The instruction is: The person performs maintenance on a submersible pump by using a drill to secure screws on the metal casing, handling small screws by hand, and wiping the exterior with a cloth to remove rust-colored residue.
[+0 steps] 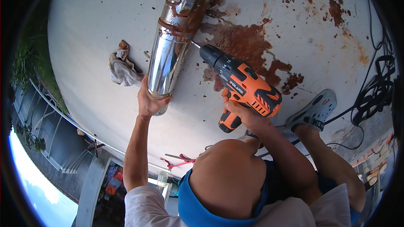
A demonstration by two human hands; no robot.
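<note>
Steel pump cylinder lies on the concrete floor, extending forward and a little rightward from the left hand. A crumpled, dirty cloth lies to the left of this hand and slightly forward. The left hand is clamped on the near end of the cylinder, its thumb at the right. Farther right, the right hand is wrapped around the handle of an orange and black cordless drill. The drill bit, forward-left of the right hand, reaches the cylinder's right edge; whether its tip is seated, I cannot tell. Reddish-brown mud spreads forward of the right hand. To its right are a grey clog on a foot and, farther, black cable.
</note>
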